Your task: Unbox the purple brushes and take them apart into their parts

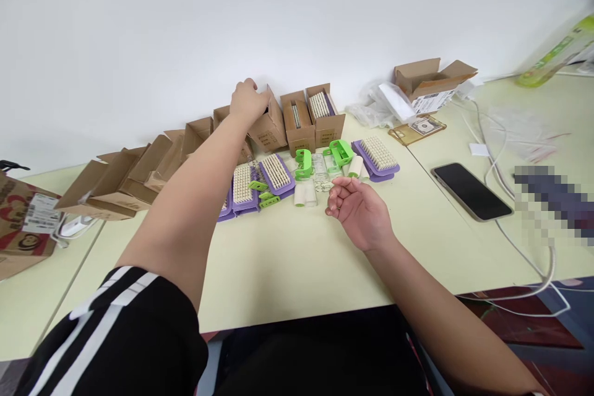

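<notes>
My left hand point(248, 102) reaches to the back of the table, over the top of a small cardboard box point(270, 134). Its fingertips are hidden behind the hand and the box rim, so I cannot see what they touch. My right hand point(359, 213) hovers above the table front with the palm turned up. Its fingers are loosely curled, and nothing shows in the palm. Close by are white rollers point(305, 193), green plastic frames point(341, 153) and clear plastic parts point(318, 164). Purple pads with cream bristles point(277, 172) lie left of them, and another purple bristle pad point(378, 154) lies to the right.
Open cardboard boxes point(111, 182) line the wall; one box point(322, 114) holds upright bristle pads. Green clips point(268, 199) lie by the pads. On the right are a phone point(472, 190), cables point(499, 164), a plastic bag point(378, 102) and a larger open box point(431, 83).
</notes>
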The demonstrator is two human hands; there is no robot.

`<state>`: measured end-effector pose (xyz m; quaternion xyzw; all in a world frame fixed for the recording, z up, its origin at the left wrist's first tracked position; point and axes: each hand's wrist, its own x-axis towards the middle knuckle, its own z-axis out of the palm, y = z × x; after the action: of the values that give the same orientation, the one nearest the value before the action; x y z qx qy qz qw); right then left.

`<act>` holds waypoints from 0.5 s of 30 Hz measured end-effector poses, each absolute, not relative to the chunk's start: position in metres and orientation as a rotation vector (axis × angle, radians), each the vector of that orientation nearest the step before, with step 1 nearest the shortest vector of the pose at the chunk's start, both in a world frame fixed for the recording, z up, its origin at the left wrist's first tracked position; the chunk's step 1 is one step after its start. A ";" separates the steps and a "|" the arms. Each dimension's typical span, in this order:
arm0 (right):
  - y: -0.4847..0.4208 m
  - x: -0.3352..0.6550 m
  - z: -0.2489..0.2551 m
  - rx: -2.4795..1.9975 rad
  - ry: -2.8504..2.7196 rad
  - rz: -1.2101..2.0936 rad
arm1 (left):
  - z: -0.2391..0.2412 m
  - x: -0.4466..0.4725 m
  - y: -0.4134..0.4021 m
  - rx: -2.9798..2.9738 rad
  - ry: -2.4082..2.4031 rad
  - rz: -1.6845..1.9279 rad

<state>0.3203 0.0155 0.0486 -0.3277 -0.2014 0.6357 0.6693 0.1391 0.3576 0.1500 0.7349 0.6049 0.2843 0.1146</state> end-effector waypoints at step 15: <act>0.017 0.315 0.034 -0.843 -0.734 1.257 | 0.147 0.129 0.324 2.273 1.815 0.889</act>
<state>0.3146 0.0173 0.0344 -0.3735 -0.3252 0.5572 0.6666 0.1292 0.3245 0.1473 0.7463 0.5961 0.2919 0.0500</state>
